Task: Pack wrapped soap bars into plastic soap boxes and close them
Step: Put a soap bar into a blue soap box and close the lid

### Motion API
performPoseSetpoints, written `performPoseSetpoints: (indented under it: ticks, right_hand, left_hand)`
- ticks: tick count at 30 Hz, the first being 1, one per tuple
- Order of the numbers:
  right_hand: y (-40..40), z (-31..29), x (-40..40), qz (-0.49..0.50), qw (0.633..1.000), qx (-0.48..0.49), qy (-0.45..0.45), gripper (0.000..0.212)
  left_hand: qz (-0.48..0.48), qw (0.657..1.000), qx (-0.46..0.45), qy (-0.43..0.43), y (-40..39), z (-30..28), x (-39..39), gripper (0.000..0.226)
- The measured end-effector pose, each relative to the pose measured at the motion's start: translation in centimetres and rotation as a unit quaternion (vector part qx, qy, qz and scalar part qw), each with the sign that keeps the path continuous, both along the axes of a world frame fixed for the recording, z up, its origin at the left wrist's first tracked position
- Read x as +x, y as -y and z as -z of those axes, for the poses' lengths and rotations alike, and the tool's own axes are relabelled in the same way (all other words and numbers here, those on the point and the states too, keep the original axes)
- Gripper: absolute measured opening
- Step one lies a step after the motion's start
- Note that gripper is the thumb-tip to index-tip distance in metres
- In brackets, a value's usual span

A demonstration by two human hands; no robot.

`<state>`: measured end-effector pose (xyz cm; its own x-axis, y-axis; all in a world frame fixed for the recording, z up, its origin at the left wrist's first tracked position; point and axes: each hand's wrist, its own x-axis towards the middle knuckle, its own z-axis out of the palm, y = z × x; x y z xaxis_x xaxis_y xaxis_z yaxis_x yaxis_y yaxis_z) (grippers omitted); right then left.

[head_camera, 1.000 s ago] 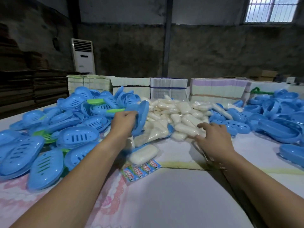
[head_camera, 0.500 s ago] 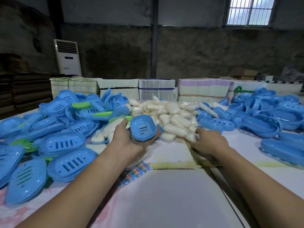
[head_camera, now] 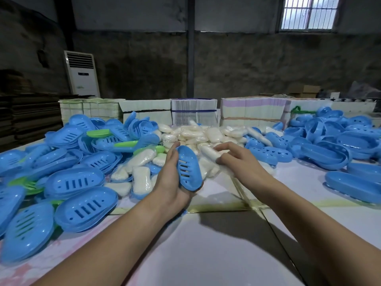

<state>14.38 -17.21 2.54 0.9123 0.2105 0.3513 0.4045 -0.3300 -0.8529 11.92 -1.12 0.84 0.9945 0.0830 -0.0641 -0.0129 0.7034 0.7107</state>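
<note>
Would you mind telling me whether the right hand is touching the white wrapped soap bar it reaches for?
Touching. The head view shows the right hand with its fingers curled round the white wrapped soap bar, lifting one end off the pile.

soap boxes (head_camera: 74, 182) left | wrapped soap bars (head_camera: 206, 135) centre, behind hands | box halves (head_camera: 329, 145) right | card stacks (head_camera: 193, 110) behind

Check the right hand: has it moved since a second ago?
Yes. The right hand has lifted a wrapped soap bar off the soap pile, drawing toward the blue soap box.
</note>
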Motion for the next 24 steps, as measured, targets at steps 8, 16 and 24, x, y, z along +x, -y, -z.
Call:
performPoseSetpoints:
  ticks: [8, 16, 24]
  right_hand:
    - [-2.2, 2.3, -0.6, 0.043, 0.996, -0.058, 0.044, 0.021]
    - [-2.7, 2.0, -1.1, 0.042, 0.995, -0.088, 0.036, 0.03]
    - [-1.4, 1.4, -0.5, -0.036, 0.983, -0.175, 0.052, 0.037]
  left_hand:
    - [0.051, 0.998, -0.009, 0.037, 1.7, 0.6, -0.6, 0.035]
    - [0.047, 0.998, -0.043, -0.025, 3.6, 1.0, -1.3, 0.03]
    - [0.121, 0.987, -0.101, -0.025, 2.4, 0.7, -1.2, 0.042]
